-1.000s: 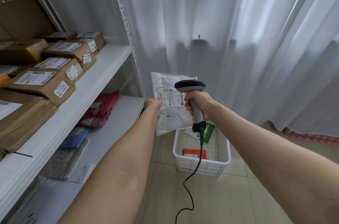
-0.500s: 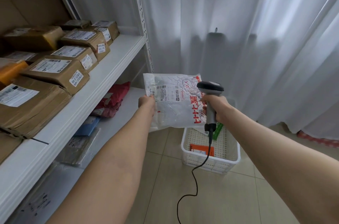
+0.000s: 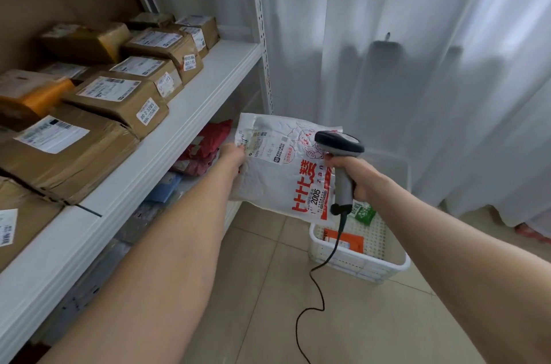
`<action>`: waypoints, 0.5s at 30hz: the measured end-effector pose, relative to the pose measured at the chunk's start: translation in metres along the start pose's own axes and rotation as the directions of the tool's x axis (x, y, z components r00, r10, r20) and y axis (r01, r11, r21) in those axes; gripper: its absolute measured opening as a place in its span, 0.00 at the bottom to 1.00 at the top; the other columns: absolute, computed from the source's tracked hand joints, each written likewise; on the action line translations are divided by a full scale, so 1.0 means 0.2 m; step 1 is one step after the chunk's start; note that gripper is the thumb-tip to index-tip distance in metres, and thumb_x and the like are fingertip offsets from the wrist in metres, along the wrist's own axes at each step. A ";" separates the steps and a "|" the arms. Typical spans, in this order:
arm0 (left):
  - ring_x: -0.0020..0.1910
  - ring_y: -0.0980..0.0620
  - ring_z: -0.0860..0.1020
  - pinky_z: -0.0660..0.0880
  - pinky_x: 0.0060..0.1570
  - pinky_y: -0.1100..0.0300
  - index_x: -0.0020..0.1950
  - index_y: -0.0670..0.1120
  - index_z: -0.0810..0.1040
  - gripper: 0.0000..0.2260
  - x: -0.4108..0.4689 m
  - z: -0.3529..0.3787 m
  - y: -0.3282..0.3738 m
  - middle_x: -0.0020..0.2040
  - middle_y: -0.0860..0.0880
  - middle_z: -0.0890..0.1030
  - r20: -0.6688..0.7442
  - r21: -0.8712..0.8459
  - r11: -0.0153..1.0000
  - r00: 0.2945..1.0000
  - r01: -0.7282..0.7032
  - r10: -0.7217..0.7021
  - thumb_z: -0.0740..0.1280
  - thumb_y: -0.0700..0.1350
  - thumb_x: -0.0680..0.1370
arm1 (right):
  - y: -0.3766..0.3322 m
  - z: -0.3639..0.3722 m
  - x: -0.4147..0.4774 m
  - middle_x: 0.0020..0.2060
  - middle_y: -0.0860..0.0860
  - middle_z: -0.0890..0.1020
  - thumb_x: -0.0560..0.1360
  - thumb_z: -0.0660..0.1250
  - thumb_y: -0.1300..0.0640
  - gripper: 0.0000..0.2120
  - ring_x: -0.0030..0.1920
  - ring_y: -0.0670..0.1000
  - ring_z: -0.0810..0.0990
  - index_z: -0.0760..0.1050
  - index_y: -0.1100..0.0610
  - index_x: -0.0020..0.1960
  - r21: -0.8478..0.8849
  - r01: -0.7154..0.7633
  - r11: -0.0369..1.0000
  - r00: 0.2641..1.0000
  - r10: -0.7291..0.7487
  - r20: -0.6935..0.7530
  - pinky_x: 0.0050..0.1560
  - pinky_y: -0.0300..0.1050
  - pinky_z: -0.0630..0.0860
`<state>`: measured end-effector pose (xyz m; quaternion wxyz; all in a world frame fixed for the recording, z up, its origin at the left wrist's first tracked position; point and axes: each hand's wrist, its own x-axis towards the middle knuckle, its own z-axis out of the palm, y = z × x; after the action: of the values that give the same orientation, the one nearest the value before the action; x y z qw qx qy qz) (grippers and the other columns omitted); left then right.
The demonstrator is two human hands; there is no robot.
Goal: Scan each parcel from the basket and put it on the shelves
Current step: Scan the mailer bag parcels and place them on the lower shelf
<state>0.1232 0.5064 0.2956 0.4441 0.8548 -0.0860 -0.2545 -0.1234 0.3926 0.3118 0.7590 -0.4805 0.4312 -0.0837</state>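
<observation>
Left hand (image 3: 234,158) fingers are clamped on the left edge of the white parcel (image 3: 277,182); most fingertips are hidden behind it. Parcel is held in the air at frame centre, label side up, tilted. Its upper left corner is just beside the shelf post (image 3: 261,35), and its lower edge overlaps the basket (image 3: 357,266) in view.

Right hand (image 3: 356,177) fingers are wrapped tight round the scanner (image 3: 343,184) handle. The scanner head is seen over the parcel's right edge; contact cannot be told. Its cable (image 3: 316,274) is hung down across the basket rim and looped on the floor (image 3: 372,319).

The basket is seen on the floor at lower right, with an orange parcel (image 3: 347,241) and a green parcel (image 3: 363,213) inside.

The upper shelf (image 3: 179,137) runs along the left of the frame and is packed with cardboard boxes (image 3: 119,101) set back from its front edge; a bare strip is left along the edge and at the far end. On the lower shelf, red bags (image 3: 208,143) and a blue packet (image 3: 165,190) are seen beside the left wrist. Open floor is seen bottom centre. A curtain (image 3: 417,65) closes off the right side.
</observation>
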 end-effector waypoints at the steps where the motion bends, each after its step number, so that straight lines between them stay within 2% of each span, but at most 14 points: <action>1: 0.53 0.44 0.78 0.74 0.49 0.53 0.66 0.38 0.74 0.14 0.00 -0.01 0.00 0.58 0.40 0.79 -0.004 0.025 1.000 1.000 -0.001 0.002 0.59 0.42 0.82 | 0.01 0.01 0.02 0.48 0.56 0.86 0.74 0.70 0.61 0.09 0.46 0.58 0.86 0.77 0.57 0.54 -0.008 -0.007 1.000 1.000 0.007 0.025 0.50 0.57 0.80; 3: 0.56 0.42 0.78 0.74 0.50 0.52 0.65 0.38 0.74 0.15 -0.01 -0.02 -0.01 0.60 0.39 0.78 -0.037 0.110 0.993 0.999 -0.032 0.037 0.59 0.42 0.82 | 0.02 0.03 0.04 0.48 0.56 0.86 0.75 0.69 0.61 0.11 0.47 0.58 0.86 0.77 0.57 0.56 -0.005 -0.036 0.999 0.998 0.037 0.056 0.46 0.56 0.81; 6: 0.57 0.41 0.77 0.73 0.51 0.54 0.65 0.40 0.73 0.15 -0.05 -0.07 -0.03 0.60 0.41 0.78 -0.110 0.256 0.965 0.990 -0.061 0.092 0.58 0.45 0.81 | 0.02 0.08 0.08 0.46 0.57 0.86 0.75 0.69 0.63 0.13 0.44 0.58 0.86 0.76 0.59 0.59 -0.003 -0.071 0.997 0.997 0.071 0.029 0.38 0.52 0.81; 7: 0.59 0.41 0.76 0.73 0.54 0.54 0.66 0.42 0.71 0.16 -0.07 -0.09 -0.03 0.62 0.42 0.77 -0.137 0.290 0.956 0.986 -0.050 0.093 0.59 0.47 0.81 | 0.02 0.10 0.09 0.46 0.57 0.86 0.75 0.69 0.63 0.13 0.44 0.58 0.86 0.76 0.59 0.59 -0.003 -0.070 0.998 0.997 0.070 0.012 0.38 0.52 0.81; 9: 0.63 0.40 0.73 0.71 0.62 0.48 0.70 0.42 0.67 0.21 -0.10 -0.11 -0.06 0.66 0.42 0.74 -0.213 0.295 0.955 0.976 0.027 0.038 0.62 0.50 0.80 | 0.02 0.14 0.11 0.44 0.56 0.87 0.74 0.68 0.64 0.12 0.43 0.57 0.86 0.76 0.59 0.58 0.008 -0.065 0.998 0.998 0.065 -0.018 0.38 0.52 0.80; 10: 0.65 0.39 0.72 0.70 0.64 0.45 0.71 0.41 0.65 0.23 -0.11 -0.12 -0.08 0.67 0.41 0.72 -0.267 0.270 0.959 0.964 0.091 -0.016 0.62 0.50 0.79 | 0.02 0.15 0.12 0.44 0.56 0.86 0.74 0.68 0.65 0.12 0.41 0.57 0.86 0.76 0.59 0.57 0.022 -0.062 0.998 0.998 0.062 -0.032 0.37 0.51 0.80; 12: 0.66 0.39 0.70 0.70 0.64 0.46 0.71 0.38 0.64 0.26 -0.15 -0.12 -0.12 0.69 0.39 0.70 -0.321 0.170 0.963 0.936 0.210 -0.147 0.64 0.52 0.78 | 0.02 0.18 0.14 0.44 0.56 0.86 0.76 0.67 0.64 0.09 0.38 0.55 0.86 0.75 0.58 0.55 0.058 -0.057 0.997 0.997 0.061 -0.055 0.32 0.49 0.79; 13: 0.66 0.39 0.70 0.71 0.63 0.48 0.71 0.38 0.65 0.27 -0.17 -0.10 -0.15 0.69 0.39 0.70 -0.292 0.079 0.965 0.932 0.249 -0.216 0.64 0.53 0.78 | 0.02 0.19 0.15 0.44 0.56 0.86 0.76 0.66 0.64 0.08 0.38 0.54 0.86 0.75 0.58 0.54 0.069 -0.055 0.996 0.996 0.059 -0.064 0.32 0.49 0.79; 15: 0.68 0.39 0.69 0.69 0.64 0.48 0.72 0.39 0.64 0.30 -0.25 -0.06 -0.19 0.71 0.40 0.68 -0.137 -0.163 0.936 0.933 0.311 -0.334 0.66 0.56 0.77 | 0.02 0.21 0.16 0.45 0.56 0.86 0.77 0.66 0.63 0.07 0.41 0.55 0.85 0.75 0.57 0.54 0.079 -0.056 0.995 0.995 0.061 -0.075 0.37 0.52 0.80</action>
<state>0.0840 0.5557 0.2876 0.4602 0.8421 0.1100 -0.2589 -0.0732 0.4049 0.2965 0.7616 -0.4346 0.4708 -0.0965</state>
